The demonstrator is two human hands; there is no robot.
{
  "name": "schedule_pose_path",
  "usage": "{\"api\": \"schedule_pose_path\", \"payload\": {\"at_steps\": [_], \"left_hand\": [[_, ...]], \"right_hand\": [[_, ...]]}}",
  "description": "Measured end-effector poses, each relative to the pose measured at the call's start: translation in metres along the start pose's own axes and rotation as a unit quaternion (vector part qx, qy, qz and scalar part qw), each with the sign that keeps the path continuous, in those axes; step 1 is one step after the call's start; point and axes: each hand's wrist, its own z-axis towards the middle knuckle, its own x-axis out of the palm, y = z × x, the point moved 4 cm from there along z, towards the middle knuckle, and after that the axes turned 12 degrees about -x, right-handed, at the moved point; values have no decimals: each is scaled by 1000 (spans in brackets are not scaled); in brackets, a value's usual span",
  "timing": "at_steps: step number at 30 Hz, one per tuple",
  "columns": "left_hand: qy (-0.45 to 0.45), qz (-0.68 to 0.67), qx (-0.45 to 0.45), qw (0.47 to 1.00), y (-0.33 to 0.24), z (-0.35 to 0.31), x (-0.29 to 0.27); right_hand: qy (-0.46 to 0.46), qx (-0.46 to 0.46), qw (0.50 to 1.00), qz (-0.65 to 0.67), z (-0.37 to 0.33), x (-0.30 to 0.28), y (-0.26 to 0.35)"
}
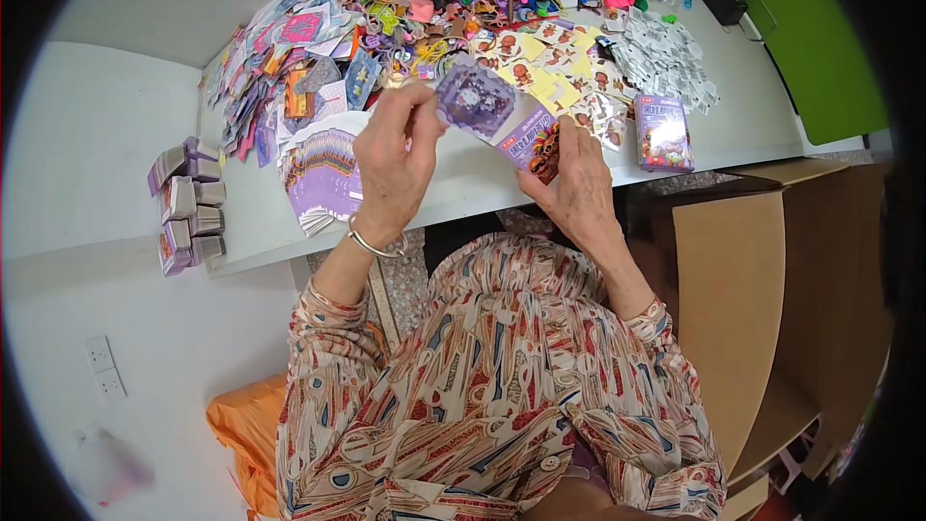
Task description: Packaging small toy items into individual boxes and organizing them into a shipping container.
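My right hand (579,174) grips a small purple printed box (521,138), thumb below and fingers over its right end. At the upper left end of the box is a purple see-through packet (475,96) with a pale figure and dark specks. My left hand (394,154), wearing a silver bangle (374,243), pinches the packet's left edge. Whether the packet is partly inside the box I cannot tell. A fan of flat purple printed cards or cartons (323,178) lies by my left hand. A filled purple box (664,133) stands right of my right hand.
Behind my hands are a heap of colourful small toys and bands (463,0), piled printed packets (280,68), cream sticker sheets (550,68) and small silvery-white packets (666,58). Stacked purple bundles (188,203) sit at the left edge. An open cardboard box (728,309) stands at right.
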Motion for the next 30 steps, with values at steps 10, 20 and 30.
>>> {"api": "schedule_pose_path", "payload": {"at_steps": [10,20,30], "left_hand": [[-1,-43,-48,998,11,-8,-1],[56,99,46,992,7,-34,20],[94,88,-70,989,51,23,17]], "right_hand": [[29,28,999,20,0,-1,-3],[44,-15,999,5,-5,-4,13],[3,26,997,-68,-13,-20,-14]]}}
